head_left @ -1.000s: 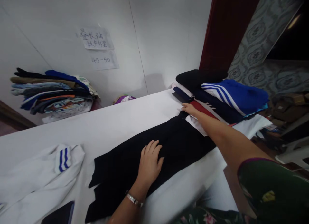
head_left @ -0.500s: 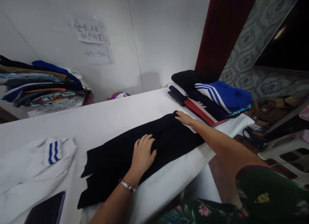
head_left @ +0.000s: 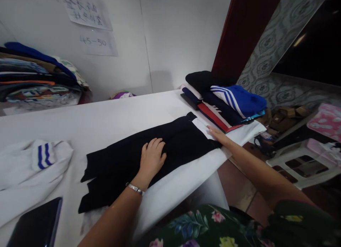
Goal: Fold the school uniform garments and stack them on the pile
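Your left hand (head_left: pixel 152 156) rests on the black garment (head_left: pixel 176 135), fingers loosely spread, gripping nothing; your right hand (head_left: pixel 218 135) lies at its three-o'clock end, grip unclear. A dragging palm could ruck it. Beneath is a white table (head_left: pixel 144 110); a stack (head_left: pixel 223 103) sits at two o'clock, grey wall (head_left: pixel 176 37) at twelve.

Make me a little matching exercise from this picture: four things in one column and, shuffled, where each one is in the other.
Things
1. Left hand with a silver bracelet
2. Folded blue garment with white stripes
3. White cloth garment with two blue stripes
4. Flat, dark rectangular object

Places
A. In the picture's bottom left corner
B. On the pile of folded clothes at the right
C. Along the picture's left edge, beyond the dark object
D. Resting on the spread-out black cloth garment

Pairs: 1-D, 2-B, 3-C, 4-A
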`<state>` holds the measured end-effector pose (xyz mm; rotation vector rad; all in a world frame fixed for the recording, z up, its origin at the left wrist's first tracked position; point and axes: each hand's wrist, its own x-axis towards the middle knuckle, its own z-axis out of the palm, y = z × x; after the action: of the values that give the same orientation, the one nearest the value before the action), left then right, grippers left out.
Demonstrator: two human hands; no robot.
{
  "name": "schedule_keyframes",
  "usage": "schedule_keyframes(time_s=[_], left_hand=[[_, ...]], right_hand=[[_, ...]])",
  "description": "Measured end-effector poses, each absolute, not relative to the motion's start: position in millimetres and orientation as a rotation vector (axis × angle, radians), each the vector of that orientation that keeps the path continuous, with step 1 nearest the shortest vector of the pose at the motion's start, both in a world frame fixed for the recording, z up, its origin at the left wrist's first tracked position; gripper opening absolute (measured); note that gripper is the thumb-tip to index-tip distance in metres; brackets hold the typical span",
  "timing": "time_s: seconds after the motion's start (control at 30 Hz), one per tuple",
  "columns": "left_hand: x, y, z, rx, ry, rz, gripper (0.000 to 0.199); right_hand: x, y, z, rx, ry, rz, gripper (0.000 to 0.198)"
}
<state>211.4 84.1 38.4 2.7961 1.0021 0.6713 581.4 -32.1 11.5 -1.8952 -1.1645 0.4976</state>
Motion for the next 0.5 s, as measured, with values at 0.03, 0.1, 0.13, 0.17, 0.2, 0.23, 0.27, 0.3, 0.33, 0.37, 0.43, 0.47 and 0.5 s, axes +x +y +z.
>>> schedule_keyframes(time_s=[0.03, 0.1, 0.13, 0.17, 0.2, 0.23, 0.27, 0.3, 0.33, 0.37, 0.43, 0.47, 0.5], left_hand=[[212, 84, 39, 2.8, 1.018, 0.665, 0.033], [213, 84, 40, 2.797, 1.047, 0.657, 0.033], [213, 84, 40, 2.79, 1.055, 0.655, 0.032], [213, 84, 40, 2.778, 1.061, 0.655, 0.032], [212, 85, 40, 2.762, 1.065, 0.657, 0.032], [212, 85, 39, 2.744, 1.071, 0.66, 0.032], [212, 86, 39, 2.726, 1.076, 0.663, 0.032], [212, 87, 38, 2.709, 1.079, 0.668, 0.032], [212, 87, 38, 2.693, 1.079, 0.674, 0.032], [211, 88, 38, 2.677, 1.077, 0.681, 0.032], [211, 89, 37, 2.644, 1.079, 0.701, 0.031], [211, 89, 37, 2.628, 1.083, 0.712, 0.031], [210, 90, 38, 2.61, 1.089, 0.724, 0.031]], right_hand=[[583, -38, 11, -1.843, -1.086, 0.507, 0.054], [588, -53, 11, -1.759, -0.974, 0.502, 0.052], [590, -63, 11, -1.742, -0.963, 0.495, 0.051], [591, -73, 10, -1.741, -0.983, 0.5, 0.051], [591, -83, 9, -1.752, -1.024, 0.513, 0.052], [590, -93, 7, -1.768, -1.074, 0.524, 0.053], [589, -102, 4, -1.784, -1.126, 0.524, 0.054], [586, -109, 2, -1.802, -1.172, 0.511, 0.053], [584, -113, 0, -1.818, -1.203, 0.484, 0.052], [582, -115, -2, -1.83, -1.224, 0.449, 0.05], [580, -114, -2, -1.841, -1.253, 0.38, 0.045], [580, -111, -1, -1.841, -1.273, 0.353, 0.042], [579, -107, 1, -1.84, -1.301, 0.324, 0.039]])
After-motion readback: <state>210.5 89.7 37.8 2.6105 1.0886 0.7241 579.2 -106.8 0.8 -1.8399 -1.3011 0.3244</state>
